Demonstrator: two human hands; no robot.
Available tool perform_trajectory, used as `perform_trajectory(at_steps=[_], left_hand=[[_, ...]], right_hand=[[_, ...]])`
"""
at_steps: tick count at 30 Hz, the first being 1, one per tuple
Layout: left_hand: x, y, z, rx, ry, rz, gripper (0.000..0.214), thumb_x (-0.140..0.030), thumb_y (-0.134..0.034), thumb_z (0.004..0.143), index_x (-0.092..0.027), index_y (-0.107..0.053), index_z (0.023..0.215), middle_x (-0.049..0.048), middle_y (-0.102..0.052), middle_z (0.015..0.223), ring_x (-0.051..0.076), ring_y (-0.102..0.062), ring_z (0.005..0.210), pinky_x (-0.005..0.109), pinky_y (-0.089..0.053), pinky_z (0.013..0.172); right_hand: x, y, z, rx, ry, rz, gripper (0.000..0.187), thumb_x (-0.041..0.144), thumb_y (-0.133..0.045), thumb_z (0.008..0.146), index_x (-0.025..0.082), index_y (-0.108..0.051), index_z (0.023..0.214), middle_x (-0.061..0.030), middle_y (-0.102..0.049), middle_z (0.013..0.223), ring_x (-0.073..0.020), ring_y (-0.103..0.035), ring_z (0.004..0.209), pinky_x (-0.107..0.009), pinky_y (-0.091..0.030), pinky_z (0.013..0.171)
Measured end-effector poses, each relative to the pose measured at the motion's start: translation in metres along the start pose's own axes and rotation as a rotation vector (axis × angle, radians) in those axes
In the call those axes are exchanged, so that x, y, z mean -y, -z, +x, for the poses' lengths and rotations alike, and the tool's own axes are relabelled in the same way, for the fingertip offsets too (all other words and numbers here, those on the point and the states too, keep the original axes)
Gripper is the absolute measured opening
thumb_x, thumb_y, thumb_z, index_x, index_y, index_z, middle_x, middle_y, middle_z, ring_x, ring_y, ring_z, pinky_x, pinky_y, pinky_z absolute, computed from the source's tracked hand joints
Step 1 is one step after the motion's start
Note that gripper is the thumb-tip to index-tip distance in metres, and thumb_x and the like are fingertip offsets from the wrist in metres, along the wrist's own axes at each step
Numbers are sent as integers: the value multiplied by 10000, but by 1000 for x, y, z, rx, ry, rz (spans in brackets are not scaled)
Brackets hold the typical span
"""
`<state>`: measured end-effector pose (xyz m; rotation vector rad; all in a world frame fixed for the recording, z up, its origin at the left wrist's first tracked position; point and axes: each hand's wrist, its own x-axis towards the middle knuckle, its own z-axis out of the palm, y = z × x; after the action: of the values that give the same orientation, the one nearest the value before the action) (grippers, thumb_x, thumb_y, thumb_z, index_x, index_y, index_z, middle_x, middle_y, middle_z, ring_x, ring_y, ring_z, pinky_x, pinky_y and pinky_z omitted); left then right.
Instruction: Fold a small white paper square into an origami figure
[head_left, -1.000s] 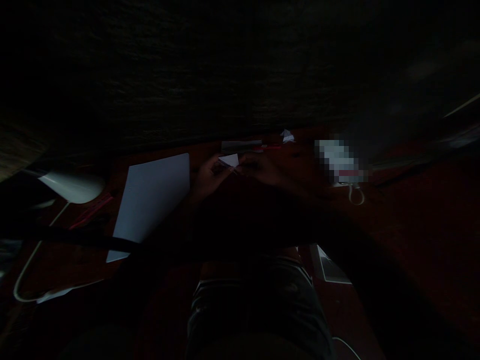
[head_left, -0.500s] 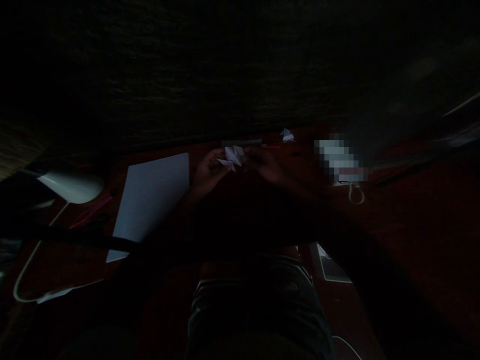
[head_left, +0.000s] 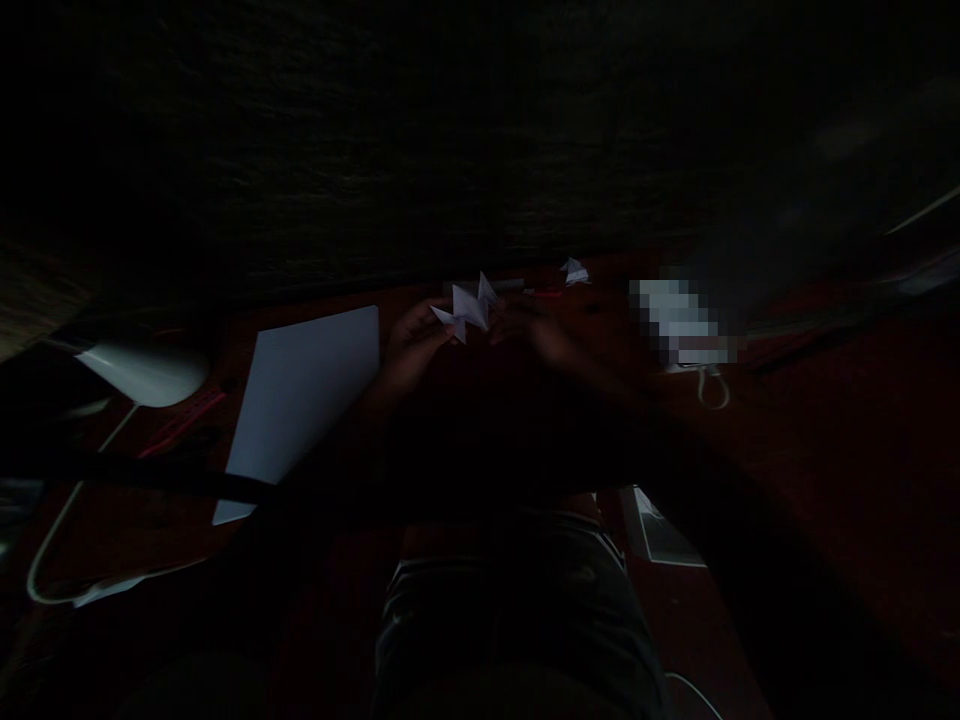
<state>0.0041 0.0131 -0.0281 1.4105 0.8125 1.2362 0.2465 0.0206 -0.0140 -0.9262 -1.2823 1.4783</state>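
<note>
- Dimly, I make out a dark red table (head_left: 611, 330) across the middle of the frame, with no lettering I can read.
- A white sheet (head_left: 307, 385) lies left of centre; its face looks blank, no print on it.
- At right of centre sits a pale object (head_left: 679, 320) with a looped cord, pixelated, so any brand or label is lost to me.
- My hands meet at centre: the left hand (head_left: 411, 345) pinches the left end of the folded paper, and the right hand (head_left: 536, 335) grasps the right end, its exact finger contact lost in shadow.
- Between them is the folded paper (head_left: 471, 307), pointed and many-faced. I judge the step to be opening or shaping its folds; the next move calls for a light, even pinch, lest a crease crush.
- A smaller folded piece (head_left: 575, 271) rests upper right of centre, unmarked as far as I can tell.
</note>
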Motion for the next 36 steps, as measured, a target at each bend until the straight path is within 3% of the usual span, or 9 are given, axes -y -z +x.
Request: perform_trajectory(at_steps=[13,21,27,36], left_hand=[[-6,-2,-1,47,4,10,497,-545,-919,870,-258,-755,1240,67,-828,1026,260,-803,939,400,-616,829],[-6,-3,-3,53,30,-19,552,-512,-951,830,-240,-744,1264,63,-846,1048,257,-832,952,397,-658,874],[-5,-2,-4,43,66,-61,535,-462,-985,781,-247,-764,1219,51,-858,1043,255,-846,945,384,-676,865],[3,-1,-1,33,52,-51,524,-460,-1045,733,-262,-790,1146,38,-862,1046,222,-833,917,345,-673,841]], right_hand=[[-6,4,6,59,-101,135,374,565,-668,1083,234,-672,909,-39,-753,737,-240,-783,744,-372,-671,796],[1,0,8,51,-174,121,582,771,-599,1093,211,-714,983,-56,-750,737,-252,-779,735,-377,-660,767],[5,-3,7,43,-146,103,651,860,-640,1035,216,-715,981,-48,-726,686,-256,-763,683,-371,-638,689],[2,-1,3,7,-132,155,568,798,-778,981,250,-675,878,-36,-730,717,-228,-741,714,-360,-661,729]])
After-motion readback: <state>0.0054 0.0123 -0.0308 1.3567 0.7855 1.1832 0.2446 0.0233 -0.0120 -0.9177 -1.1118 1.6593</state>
